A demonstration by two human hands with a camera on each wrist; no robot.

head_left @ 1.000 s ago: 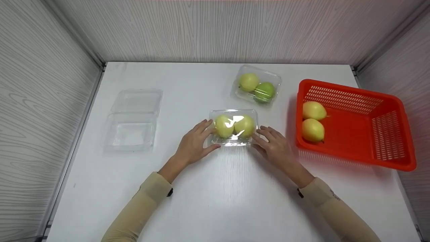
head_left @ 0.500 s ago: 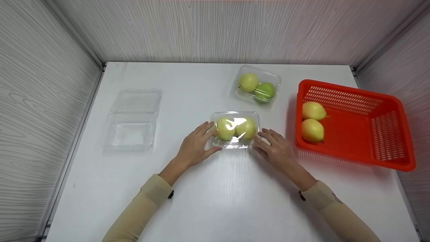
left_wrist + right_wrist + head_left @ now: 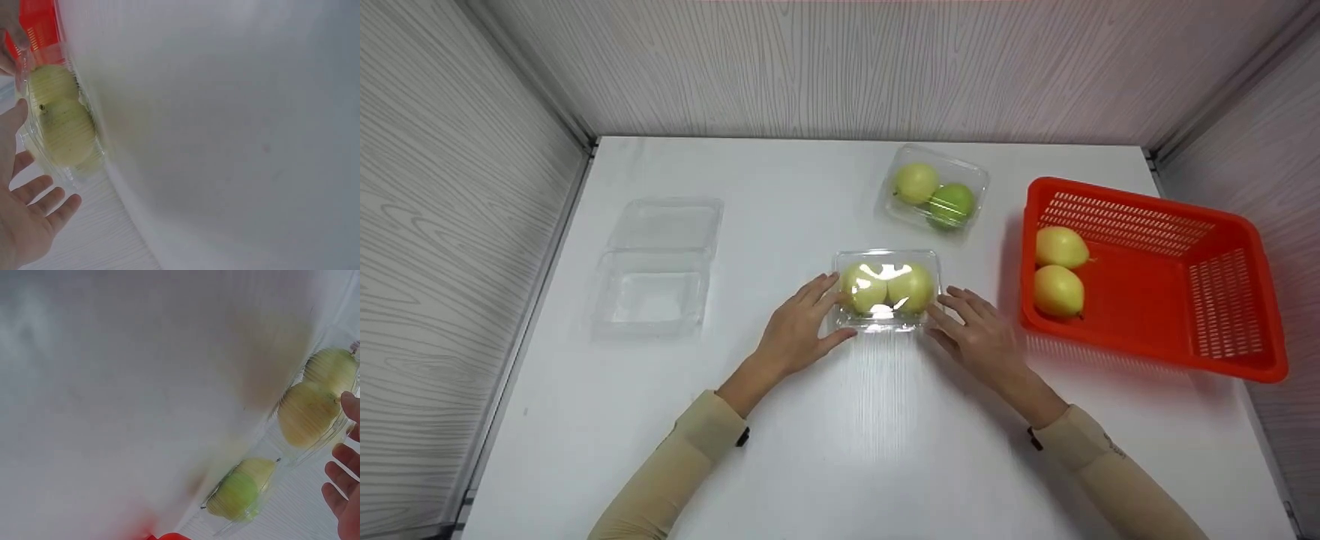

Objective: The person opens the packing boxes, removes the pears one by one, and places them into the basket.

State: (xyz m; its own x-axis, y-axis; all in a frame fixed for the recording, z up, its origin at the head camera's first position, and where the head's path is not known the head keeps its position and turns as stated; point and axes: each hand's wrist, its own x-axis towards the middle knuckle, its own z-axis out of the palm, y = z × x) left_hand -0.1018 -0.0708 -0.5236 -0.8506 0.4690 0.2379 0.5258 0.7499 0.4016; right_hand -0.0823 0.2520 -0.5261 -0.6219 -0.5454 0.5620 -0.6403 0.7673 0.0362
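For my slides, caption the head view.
Left hand and right hand flank a clear rectangular plastic box holding two round yellow-green fruits, left of a red rectangular plastic basket.

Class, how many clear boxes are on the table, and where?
3: an open box on the left, a middle box between left hand and right hand, a rear box beyond.
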